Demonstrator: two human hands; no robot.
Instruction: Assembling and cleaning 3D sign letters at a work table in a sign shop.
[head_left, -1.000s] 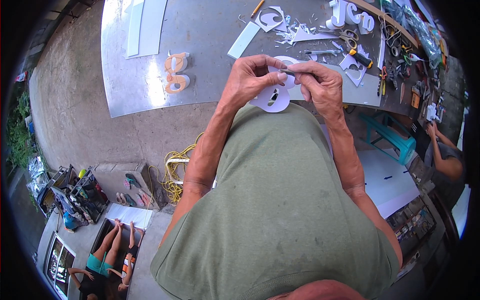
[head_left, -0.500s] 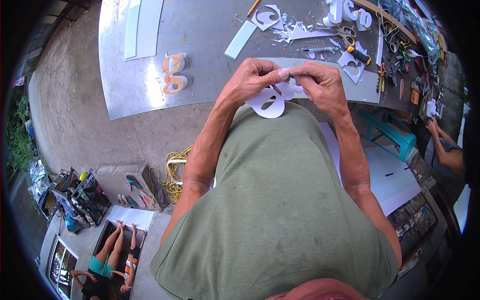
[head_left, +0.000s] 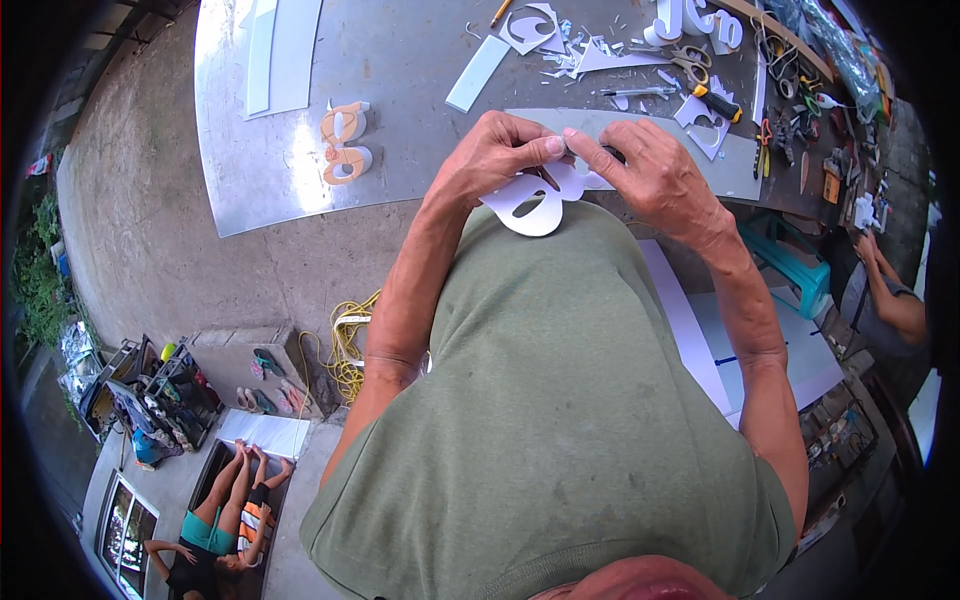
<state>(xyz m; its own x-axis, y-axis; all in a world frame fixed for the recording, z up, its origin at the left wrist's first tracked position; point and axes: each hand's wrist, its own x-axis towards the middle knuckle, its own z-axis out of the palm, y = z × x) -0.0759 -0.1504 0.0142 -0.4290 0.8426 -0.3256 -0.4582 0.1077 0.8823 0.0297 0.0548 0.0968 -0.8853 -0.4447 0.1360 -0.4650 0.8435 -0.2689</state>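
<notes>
- A loaded rack [head_left: 150, 385] at the far left, with two people [head_left: 208, 540] near it, their bare legs stretched out.
- Sandals [head_left: 267, 362] on a concrete step.
- White sheets [head_left: 285, 60] overlapping on the metal table [head_left: 250, 175].
- A tan-faced white shape [head_left: 346, 166] with two loops, on the table.
- Yellow cord [head_left: 345, 375] in loose coils, beyond the left forearm.
- A pale strip [head_left: 478, 73] lying slantwise on the table.
- The left hand [head_left: 492, 158], its thumb and fingers pinched closed on the top of a white cutout [head_left: 540, 220].
- The cutout hangs below those fingers, in front of the green shirt [head_left: 550, 380], at the table's near edge; it has rounded lobes and an oval hole.
- The right hand [head_left: 655, 175], just beside, fingers curled and thumb stretched toward the left thumb; it grips a small dark piece [head_left: 613, 153], too hidden to identify.
- Beyond it on the table, a pen [head_left: 640, 92], scissors [head_left: 692, 65], white letters [head_left: 690, 25] and a yellow-and-black knife [head_left: 717, 103].
- A teal stool [head_left: 795, 265] past the right forearm.
- A co-worker [head_left: 890, 305] at the far right.
</notes>
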